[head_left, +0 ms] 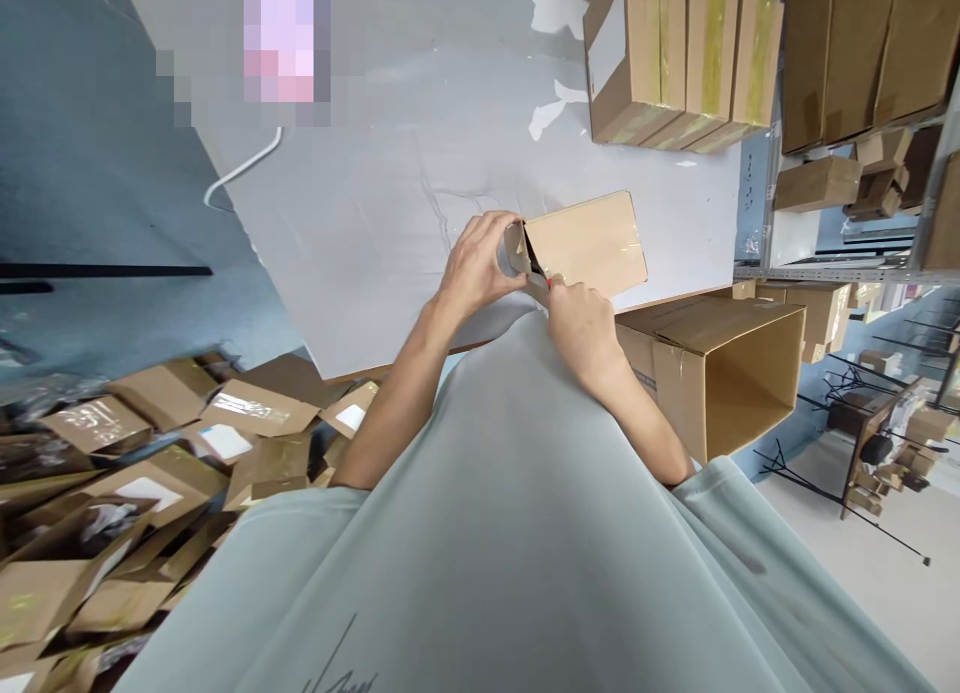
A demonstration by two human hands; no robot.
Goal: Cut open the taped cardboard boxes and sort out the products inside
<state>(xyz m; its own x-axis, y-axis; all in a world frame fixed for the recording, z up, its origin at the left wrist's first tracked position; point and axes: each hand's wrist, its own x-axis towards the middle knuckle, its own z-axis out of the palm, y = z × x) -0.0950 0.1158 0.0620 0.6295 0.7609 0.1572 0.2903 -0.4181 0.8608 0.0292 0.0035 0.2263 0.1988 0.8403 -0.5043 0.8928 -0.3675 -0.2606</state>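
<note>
A small brown cardboard box (pixel 589 238) lies near the front edge of the white table, its left end partly open with a dark gap at the flap. My left hand (pixel 480 263) grips that end, thumb below and fingers over the top. Closed against the near left corner of the box is my right hand (pixel 585 333). A small red tool (pixel 551 283) shows at its fingertips; the rest is hidden in the fist, so its kind cannot be made out. The inside of the box is hardly visible.
Several taped cartons (pixel 682 63) stand at the table's back right. An open large carton (pixel 750 373) is at right below the table edge. Discarded boxes (pixel 165 483) pile up at lower left. Shelving (pixel 840 273) holds boxes at far right. A white cable (pixel 247 168) hangs at left.
</note>
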